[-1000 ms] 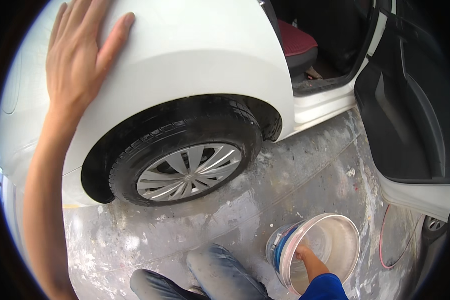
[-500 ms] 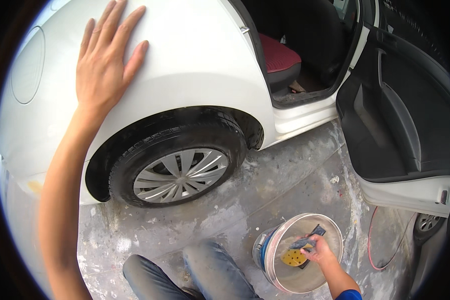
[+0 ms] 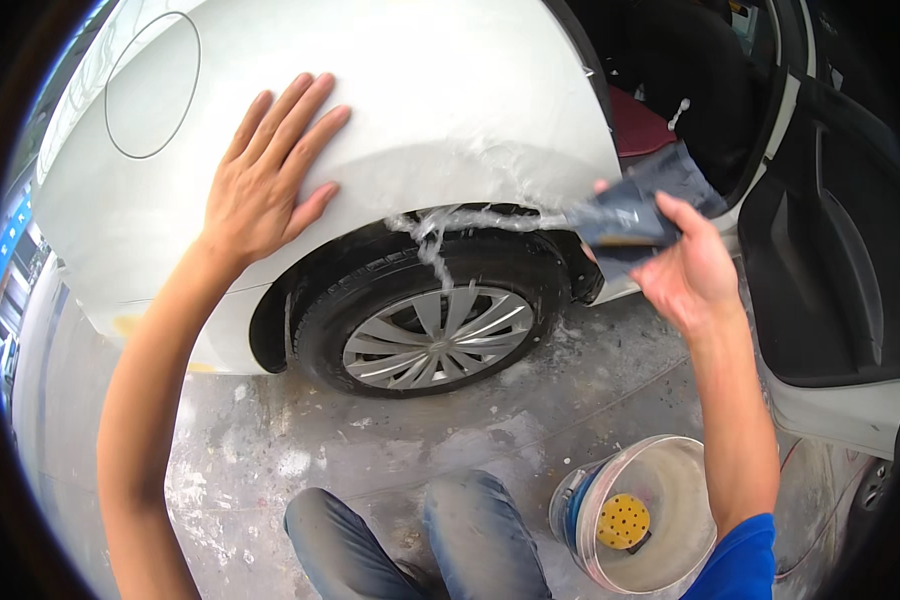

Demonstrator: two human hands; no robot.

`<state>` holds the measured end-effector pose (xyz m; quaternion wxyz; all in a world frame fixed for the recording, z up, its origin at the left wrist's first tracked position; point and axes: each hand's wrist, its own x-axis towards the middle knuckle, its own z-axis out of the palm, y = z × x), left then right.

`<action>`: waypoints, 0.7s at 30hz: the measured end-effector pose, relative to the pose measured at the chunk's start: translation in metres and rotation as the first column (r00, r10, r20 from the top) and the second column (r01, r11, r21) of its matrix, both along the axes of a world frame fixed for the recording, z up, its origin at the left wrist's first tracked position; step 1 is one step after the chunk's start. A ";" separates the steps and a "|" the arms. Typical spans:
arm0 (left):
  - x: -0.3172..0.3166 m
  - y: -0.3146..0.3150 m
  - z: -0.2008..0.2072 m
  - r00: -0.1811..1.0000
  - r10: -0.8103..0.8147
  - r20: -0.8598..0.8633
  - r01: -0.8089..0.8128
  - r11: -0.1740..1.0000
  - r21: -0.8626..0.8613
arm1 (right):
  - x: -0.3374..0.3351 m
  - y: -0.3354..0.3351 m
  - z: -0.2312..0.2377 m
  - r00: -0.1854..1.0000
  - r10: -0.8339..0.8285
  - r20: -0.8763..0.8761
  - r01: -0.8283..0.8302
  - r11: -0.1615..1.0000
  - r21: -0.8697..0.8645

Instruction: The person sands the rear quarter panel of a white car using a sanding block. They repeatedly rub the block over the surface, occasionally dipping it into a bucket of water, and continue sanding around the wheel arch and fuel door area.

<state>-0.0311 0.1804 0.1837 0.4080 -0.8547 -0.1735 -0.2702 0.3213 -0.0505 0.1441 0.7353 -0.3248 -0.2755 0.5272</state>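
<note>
Fingers stretched out, my left hand [image 3: 270, 170] lies flat on the white rear fender [image 3: 440, 80] of a car, above the wheel arch. My right hand [image 3: 685, 260] grips a wet, dark grey sheet of sandpaper [image 3: 635, 215], blurred by motion, close to the fender's edge by the open door. Water [image 3: 470, 218] streams off the sheet across the fender and down in front of the tyre [image 3: 320, 325]. Below my right forearm stands a bucket [image 3: 685, 450] with a yellow, perforated sanding disc [image 3: 624, 522] and a dark piece beside it.
The open rear door [image 3: 830, 260] stands out on the right, with a red seat [image 3: 638, 125] inside. My knees [image 3: 480, 530] are in front of the wheel [image 3: 440, 345]. The grey floor [image 3: 370, 440] is stained; a thin hose [image 3: 785, 470] lies right of the bucket.
My right hand has come up from the bucket to the fender with the sandpaper, and water now splashes. My left hand stays flat on the fender. The view has shifted.
</note>
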 end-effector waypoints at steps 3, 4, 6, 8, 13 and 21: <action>-0.030 0.010 -0.031 1.000 -0.002 0.022 0.002 1.000 -0.012 | 0.034 -0.048 -0.083 0.988 -0.130 -0.089 0.109 0.971 -0.211; -0.034 0.010 -0.033 0.999 0.014 0.033 -0.015 1.000 0.008 | 0.051 -0.078 -0.116 0.985 -0.145 -0.092 0.117 0.959 -0.258; -0.031 0.011 -0.033 0.999 -0.003 0.042 0.002 1.000 0.025 | 0.076 -0.155 -0.174 0.971 -0.229 -0.075 0.176 0.887 -0.427; -0.029 0.011 -0.035 0.999 -0.023 0.044 0.021 0.999 0.046 | 0.088 -0.230 -0.228 0.970 -0.230 -0.075 0.158 0.837 -0.523; -0.033 0.012 -0.032 0.998 -0.045 0.035 0.041 0.993 0.112 | 0.081 -0.325 -0.367 0.944 -0.318 -0.092 0.105 0.551 -0.828; -0.036 0.007 -0.029 1.000 0.024 -0.008 -0.023 0.995 0.096 | 0.041 -0.305 -0.522 0.975 -0.154 -0.162 -0.117 0.264 -0.957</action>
